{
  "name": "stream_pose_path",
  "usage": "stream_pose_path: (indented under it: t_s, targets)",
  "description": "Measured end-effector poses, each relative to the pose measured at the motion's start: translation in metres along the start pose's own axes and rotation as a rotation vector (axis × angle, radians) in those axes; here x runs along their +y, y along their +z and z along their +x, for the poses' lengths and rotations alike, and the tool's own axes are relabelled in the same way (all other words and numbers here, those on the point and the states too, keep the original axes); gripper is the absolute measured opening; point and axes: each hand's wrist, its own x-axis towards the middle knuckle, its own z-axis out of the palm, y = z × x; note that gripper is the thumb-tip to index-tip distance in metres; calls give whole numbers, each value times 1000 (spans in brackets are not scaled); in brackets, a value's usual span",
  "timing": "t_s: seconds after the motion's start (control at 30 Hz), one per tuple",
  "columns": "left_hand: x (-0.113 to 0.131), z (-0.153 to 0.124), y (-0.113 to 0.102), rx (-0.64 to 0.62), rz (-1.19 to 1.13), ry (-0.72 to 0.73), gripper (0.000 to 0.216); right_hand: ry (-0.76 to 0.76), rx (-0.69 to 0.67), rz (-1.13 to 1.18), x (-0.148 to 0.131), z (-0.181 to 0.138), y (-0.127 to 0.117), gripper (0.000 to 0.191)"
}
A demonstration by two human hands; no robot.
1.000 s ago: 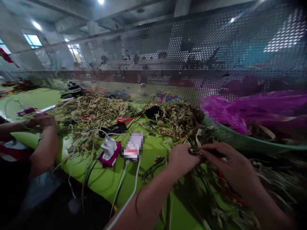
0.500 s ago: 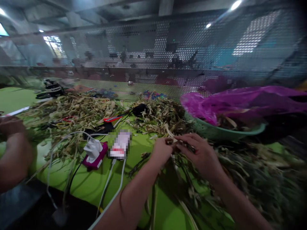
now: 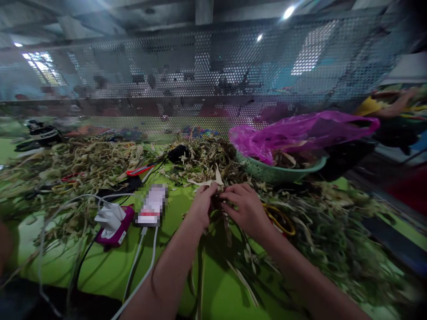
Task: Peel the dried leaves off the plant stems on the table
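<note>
My left hand [image 3: 202,205] and my right hand [image 3: 245,208] meet over the green table [image 3: 100,271], both pinched on a bunch of dried plant stalks [image 3: 223,209] held between them. Pale strips stick up above the fingers. Longer stems hang down from the bunch toward me. More stalks and leaves lie heaped under and around both hands.
A green basket [image 3: 278,171] lined with a purple plastic bag [image 3: 293,133] stands behind my right hand. A phone [image 3: 151,206] on a cable and a pink power block with a white plug [image 3: 111,220] lie to the left. A red-handled tool [image 3: 142,169] rests in the far pile. A perforated metal screen [image 3: 200,80] closes the back.
The view has swung to the right, so everything has slid left and the co-worker's arms have left the view. My hands stay together on the stalks, now with pale strips sticking up.
</note>
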Motion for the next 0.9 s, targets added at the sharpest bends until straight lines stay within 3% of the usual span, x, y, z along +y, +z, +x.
stream_pose_path:
  t_s: [0.3,0.53,0.63,0.73,0.9]
  targets:
    - [-3,-1,8,-120,-73,-125,14,180,43,-170,-16,-2,-3,8]
    - [-6,-3,4,-183,91,-1,20,208,32,-150,-12,-2,-1,3]
    - [-5,-2,3,-217,241,140,24,220,21,-51,-7,0,-1,5]
    - [-3,2,-1,-196,360,250,29,223,2,59,-4,2,-4,5]
    - [6,4,-8,-106,391,248,36,216,-83,225,-8,3,-12,8]
